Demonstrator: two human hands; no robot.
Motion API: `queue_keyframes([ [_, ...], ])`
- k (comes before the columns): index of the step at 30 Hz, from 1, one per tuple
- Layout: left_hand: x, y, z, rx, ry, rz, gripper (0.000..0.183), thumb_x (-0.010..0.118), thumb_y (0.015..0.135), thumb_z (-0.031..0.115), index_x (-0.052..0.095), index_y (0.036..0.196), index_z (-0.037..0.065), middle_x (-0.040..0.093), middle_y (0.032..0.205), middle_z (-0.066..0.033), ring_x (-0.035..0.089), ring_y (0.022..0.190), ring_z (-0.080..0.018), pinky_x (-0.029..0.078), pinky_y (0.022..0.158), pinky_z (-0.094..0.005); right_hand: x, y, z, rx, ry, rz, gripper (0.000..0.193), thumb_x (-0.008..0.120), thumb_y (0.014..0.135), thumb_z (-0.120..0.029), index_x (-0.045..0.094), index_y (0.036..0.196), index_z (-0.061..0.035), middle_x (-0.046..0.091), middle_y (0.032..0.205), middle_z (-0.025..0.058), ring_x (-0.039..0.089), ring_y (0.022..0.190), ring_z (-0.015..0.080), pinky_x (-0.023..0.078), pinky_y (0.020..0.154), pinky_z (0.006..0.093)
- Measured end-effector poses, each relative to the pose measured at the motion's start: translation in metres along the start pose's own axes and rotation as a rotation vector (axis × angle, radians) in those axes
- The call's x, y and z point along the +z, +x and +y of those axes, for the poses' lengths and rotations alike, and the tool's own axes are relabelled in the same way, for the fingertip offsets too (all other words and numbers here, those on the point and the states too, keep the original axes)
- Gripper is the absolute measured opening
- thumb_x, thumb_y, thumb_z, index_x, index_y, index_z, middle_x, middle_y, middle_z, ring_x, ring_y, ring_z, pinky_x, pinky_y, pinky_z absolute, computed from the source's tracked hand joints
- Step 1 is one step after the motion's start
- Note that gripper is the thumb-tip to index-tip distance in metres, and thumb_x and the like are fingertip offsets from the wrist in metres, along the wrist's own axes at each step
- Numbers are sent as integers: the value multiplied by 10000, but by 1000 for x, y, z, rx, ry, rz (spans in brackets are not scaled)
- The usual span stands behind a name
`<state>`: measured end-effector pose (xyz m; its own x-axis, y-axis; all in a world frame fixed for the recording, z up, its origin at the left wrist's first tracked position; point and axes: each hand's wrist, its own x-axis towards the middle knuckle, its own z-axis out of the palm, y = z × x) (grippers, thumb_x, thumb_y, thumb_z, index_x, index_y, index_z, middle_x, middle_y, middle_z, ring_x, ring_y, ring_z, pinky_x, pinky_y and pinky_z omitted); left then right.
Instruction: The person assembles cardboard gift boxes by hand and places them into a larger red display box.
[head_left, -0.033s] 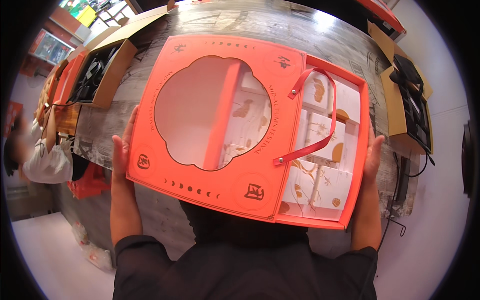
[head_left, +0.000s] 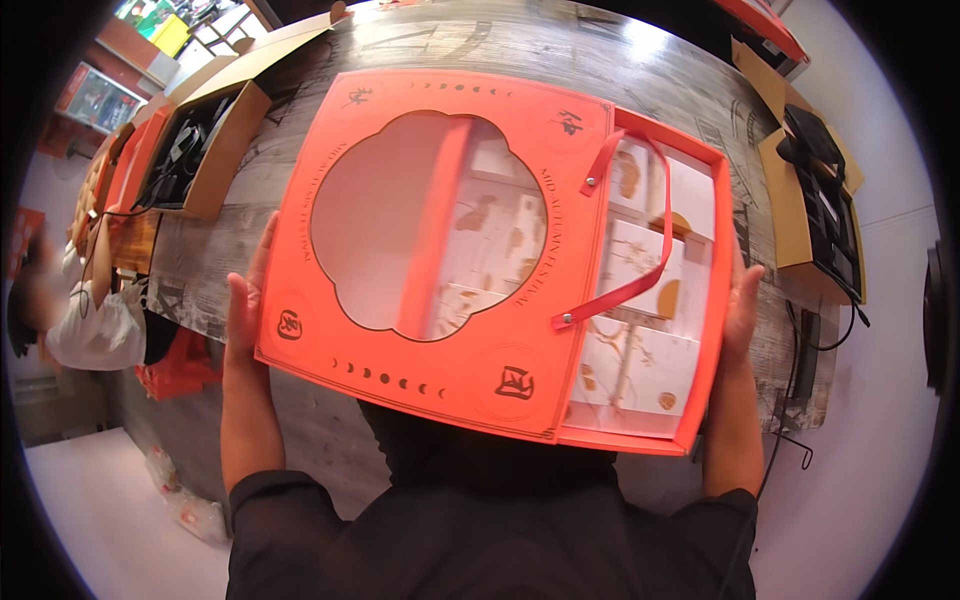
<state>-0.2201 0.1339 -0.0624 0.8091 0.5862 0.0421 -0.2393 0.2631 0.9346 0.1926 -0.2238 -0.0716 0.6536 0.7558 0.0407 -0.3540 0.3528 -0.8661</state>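
Observation:
A large red gift box sleeve (head_left: 400, 365), with a flower-shaped window, dark print and a red strap handle (head_left: 640, 284), is held tilted in front of me. From its right side a red inner tray (head_left: 705, 300) sticks out partway. White small boxes (head_left: 655, 375) with gold patterns lie in the tray, and some show through the window beside the tray's red inner edge. My left hand (head_left: 245, 305) grips the sleeve's left side, thumb up, fingers partly behind it. Against the tray's outer right end presses my right hand (head_left: 742, 305), its fingers mostly hidden.
Beneath the box is a grey wood-patterned table (head_left: 420, 40). An open cardboard box (head_left: 215, 150) with black items and cables stands at the left, another cardboard box (head_left: 795, 215) at the right. A person in a white top (head_left: 95, 320) is at the far left.
The inner tray has slid slightly left into the sleeve, my right hand moving with it. Its red edge inside the window has shifted left too. The sleeve has barely moved.

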Motion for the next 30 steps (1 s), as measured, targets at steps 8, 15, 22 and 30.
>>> queue_keyframes([
  [8, 58, 7, -23, -4, 115, -10, 1021, 518, 959, 661, 93, 1610, -1, 180, 1670, -165, 202, 1540, -272, 220, 1240, -427, 81, 27, 44, -48, 5, -172, 835, 320, 1043, -630, 197, 1598, -18, 379, 1569, 119, 392, 1422, 204, 357, 1155, 362],
  [15, 56, 6, -26, 3, -51, 40, 995, 527, 970, 632, 102, 1606, -5, 204, 1662, -162, 219, 1534, -271, 243, 1235, -428, 64, 10, 39, -22, -295, -76, 742, 317, 1080, -537, 237, 1578, 8, 421, 1536, 132, 457, 1374, 215, 396, 1123, 361],
  [22, 63, 13, -28, 29, 18, 16, 979, 555, 974, 584, 98, 1605, -9, 187, 1666, -167, 223, 1534, -274, 249, 1234, -424, 78, -1, 57, -41, 87, 30, 599, 293, 1119, -374, 273, 1559, 32, 446, 1512, 138, 475, 1356, 199, 403, 1115, 344],
  [30, 54, 3, -30, 63, 20, 137, 991, 599, 961, 556, 137, 1580, -65, 261, 1628, -204, 293, 1505, -286, 291, 1212, -417, 65, -12, 31, 103, -216, 20, 489, 441, 1095, -197, 340, 1497, 65, 492, 1456, 145, 515, 1319, 197, 452, 1072, 327],
])
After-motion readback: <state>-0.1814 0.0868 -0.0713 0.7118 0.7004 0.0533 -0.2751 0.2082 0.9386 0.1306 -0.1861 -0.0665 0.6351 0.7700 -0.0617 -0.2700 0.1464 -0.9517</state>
